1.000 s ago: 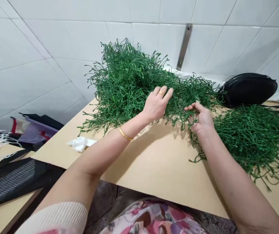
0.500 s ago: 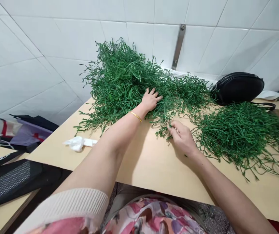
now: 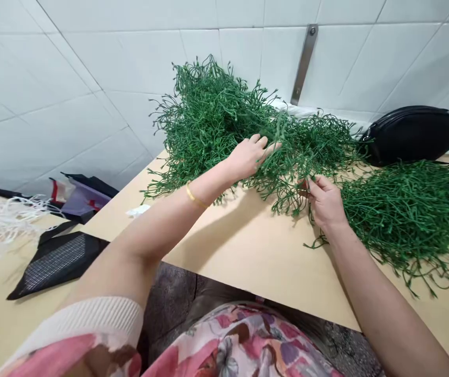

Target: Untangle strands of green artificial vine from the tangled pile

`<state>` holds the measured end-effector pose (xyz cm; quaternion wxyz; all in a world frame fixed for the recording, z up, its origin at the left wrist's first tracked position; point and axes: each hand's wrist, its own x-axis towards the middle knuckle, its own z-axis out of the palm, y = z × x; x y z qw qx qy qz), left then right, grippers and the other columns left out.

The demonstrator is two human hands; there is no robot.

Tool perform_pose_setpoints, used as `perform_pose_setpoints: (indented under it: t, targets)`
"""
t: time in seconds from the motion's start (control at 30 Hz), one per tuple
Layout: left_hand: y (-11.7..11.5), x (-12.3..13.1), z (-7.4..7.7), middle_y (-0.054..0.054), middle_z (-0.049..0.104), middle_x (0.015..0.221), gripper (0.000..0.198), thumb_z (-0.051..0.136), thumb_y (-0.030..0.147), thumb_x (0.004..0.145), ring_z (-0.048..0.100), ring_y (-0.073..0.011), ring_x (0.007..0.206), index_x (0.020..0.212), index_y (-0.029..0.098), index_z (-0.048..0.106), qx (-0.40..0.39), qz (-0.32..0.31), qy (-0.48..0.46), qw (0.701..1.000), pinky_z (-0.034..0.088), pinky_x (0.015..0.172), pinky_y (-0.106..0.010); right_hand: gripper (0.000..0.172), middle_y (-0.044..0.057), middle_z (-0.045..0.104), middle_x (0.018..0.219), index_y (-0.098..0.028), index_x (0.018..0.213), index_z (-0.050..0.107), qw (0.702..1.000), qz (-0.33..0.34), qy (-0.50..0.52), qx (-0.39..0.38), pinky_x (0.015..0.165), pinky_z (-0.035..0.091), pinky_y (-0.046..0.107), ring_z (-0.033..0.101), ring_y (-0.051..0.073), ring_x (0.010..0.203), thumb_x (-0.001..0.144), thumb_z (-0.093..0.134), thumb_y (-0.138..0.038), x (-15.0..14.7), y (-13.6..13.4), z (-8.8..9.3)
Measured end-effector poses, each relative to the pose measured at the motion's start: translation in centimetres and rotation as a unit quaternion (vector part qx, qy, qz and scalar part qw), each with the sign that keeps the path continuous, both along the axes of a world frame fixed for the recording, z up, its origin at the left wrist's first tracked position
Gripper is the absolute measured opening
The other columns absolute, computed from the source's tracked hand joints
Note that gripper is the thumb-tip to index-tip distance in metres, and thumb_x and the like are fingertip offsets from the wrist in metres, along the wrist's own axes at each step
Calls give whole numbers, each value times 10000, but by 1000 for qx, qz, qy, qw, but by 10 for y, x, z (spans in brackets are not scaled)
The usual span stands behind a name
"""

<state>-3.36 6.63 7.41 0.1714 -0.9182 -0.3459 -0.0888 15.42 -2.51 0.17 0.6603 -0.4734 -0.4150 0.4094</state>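
Observation:
A big heap of thin green cords (image 3: 204, 115) with knotted ends lies against the tiled wall. My left hand (image 3: 248, 156) rests at its right side, fingers apart, the fingertips partly among the cords. To the right, my right hand (image 3: 326, 203) is closed in a pinch on a green cord (image 3: 305, 180) at the near edge of the tangle. Just what sits between thumb and forefinger is small and partly hidden. Another pile of green cords (image 3: 408, 214) lies to the right of that hand.
A black bag (image 3: 413, 135) stands at the back right of the wooden table (image 3: 243, 251). White cords (image 3: 8, 217), a black mesh-panelled piece (image 3: 57, 262) and a purple item (image 3: 85, 196) are at left. A metal bracket (image 3: 305, 63) is fixed to the wall.
My view has shifted, so the scene sits differently in it. The left hand has gone from spread flat to lifted and slightly bent. My right hand has moved a little toward the right pile, still pinching.

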Motion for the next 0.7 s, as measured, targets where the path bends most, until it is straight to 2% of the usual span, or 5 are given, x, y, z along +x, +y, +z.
perform_pose_setpoints:
  t: [0.13,0.23,0.43,0.53,0.7]
  targets:
    - [-48,-13,-6,-139,602,1012,383,317,102,829,533,-202,964,1113,117,574,-9,47,-77,996,426,832,-342,188,-10,600,754,-197,732,612,998,3,-51,43,736,445,288,549,119,722,657,672,-359,3,-1,0]
    - [-90,-21,-3,-119,642,827,307,356,200,855,581,-174,756,937,122,641,-179,61,-48,981,454,697,-300,124,7,609,771,-197,762,621,985,-20,-155,80,761,450,318,560,140,749,719,610,-312,7,-2,-2]
    - [-157,-36,42,-48,692,813,237,559,370,777,620,-117,699,949,272,690,-506,-322,-93,795,465,600,-205,171,62,617,904,-198,843,645,908,-64,-378,166,836,438,349,563,175,902,783,486,-181,16,-8,-1]
    - [-155,-31,42,-59,685,800,277,522,439,785,614,-139,696,930,280,696,-469,-212,-252,819,466,575,-247,217,70,619,968,-208,874,650,899,-40,-401,172,893,425,379,564,184,967,776,469,-140,18,-13,2]
    - [-123,1,-24,-60,658,840,320,478,443,814,569,-128,741,911,194,654,-298,-41,-355,885,430,596,-243,266,70,580,1060,-233,893,671,859,19,-482,170,899,422,409,532,205,1031,760,472,-118,14,-20,3]
